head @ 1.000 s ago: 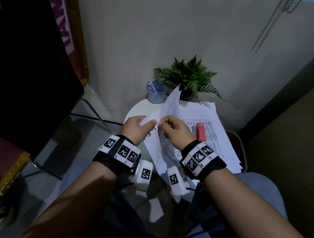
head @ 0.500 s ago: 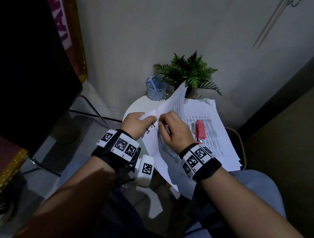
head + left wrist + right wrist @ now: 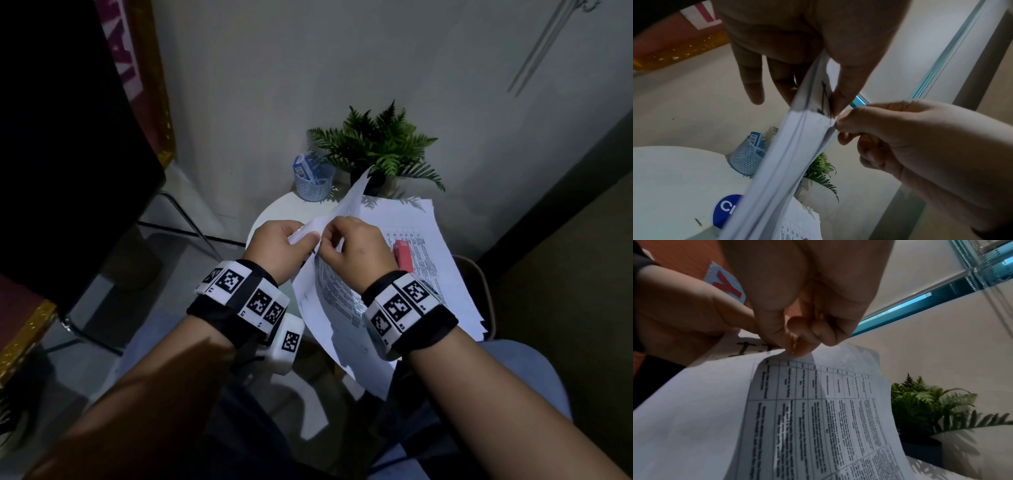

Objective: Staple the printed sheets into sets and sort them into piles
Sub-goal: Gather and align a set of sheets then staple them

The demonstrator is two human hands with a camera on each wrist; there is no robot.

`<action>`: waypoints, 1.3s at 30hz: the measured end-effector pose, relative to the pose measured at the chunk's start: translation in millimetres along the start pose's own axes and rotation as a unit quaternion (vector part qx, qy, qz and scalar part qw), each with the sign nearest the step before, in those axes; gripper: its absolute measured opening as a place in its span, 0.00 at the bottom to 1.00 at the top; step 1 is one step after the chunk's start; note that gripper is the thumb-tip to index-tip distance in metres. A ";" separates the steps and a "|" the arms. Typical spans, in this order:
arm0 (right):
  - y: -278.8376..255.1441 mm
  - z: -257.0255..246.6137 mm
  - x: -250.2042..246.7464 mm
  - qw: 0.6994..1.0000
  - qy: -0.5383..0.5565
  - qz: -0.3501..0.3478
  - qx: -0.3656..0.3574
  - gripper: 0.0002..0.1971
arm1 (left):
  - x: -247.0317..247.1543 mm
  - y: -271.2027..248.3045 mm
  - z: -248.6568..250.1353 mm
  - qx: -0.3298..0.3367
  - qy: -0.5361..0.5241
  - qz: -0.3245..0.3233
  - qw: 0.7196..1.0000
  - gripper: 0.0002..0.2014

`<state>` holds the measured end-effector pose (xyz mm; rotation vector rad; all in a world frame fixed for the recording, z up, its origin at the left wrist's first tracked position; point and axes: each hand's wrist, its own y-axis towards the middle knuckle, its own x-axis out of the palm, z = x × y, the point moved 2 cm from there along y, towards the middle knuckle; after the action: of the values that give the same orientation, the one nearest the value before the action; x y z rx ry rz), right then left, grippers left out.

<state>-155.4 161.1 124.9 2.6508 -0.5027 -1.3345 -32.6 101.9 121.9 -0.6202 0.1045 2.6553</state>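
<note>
Leftmost, against the round white table (image 3: 274, 212) that serves as the landmark, a dark panel and a gold-edged frame (image 3: 161, 102) stand off the table's left side beside the wall. On the table's far left edge sits a blue mesh cup (image 3: 313, 183) with a small blue-and-white box in it, and just right of it, at the far rim, a green fern in a dark pot (image 3: 380, 144). Over the table's near left edge the left hand (image 3: 277, 248) pinches the corner of a lifted set of printed sheets (image 3: 329, 298), thumb on top and fingers curled beneath; the left wrist view shows several sheet edges stacked in that pinch. Touching that same corner from the right, the right hand (image 3: 356, 253) has its thumb and first fingertips (image 3: 797, 350) pressed together on the top edge of the uppermost sheet, the other fingers curled in. The held set tilts up off the table, its far corner rising toward the fern and its near end hanging past the table's front edge. Right of the hands, a spread pile of printed pages (image 3: 435, 246) covers the table's right half and overhangs its rim. On that pile, just beside the right hand, lies 1 red stapler (image 3: 404, 258).
</note>
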 end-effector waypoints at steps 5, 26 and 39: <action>-1.4 0.0 0.2 0.997 0.074 -0.023 0.010 0.03 | -0.1 -0.8 1.5 0.002 -0.008 0.006 1.000 0.15; -11.4 22.3 6.8 0.988 0.131 0.012 0.082 0.05 | -2.6 3.1 -6.4 -0.018 -0.019 0.002 1.000 0.10; -7.1 11.3 4.8 0.975 0.181 0.038 0.120 0.04 | -2.3 -1.9 -7.6 0.007 -0.007 -0.027 1.000 0.13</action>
<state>-160.1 166.4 112.6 2.9393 -0.7420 -0.7826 -26.9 101.5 116.1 -0.5903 0.1010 2.6049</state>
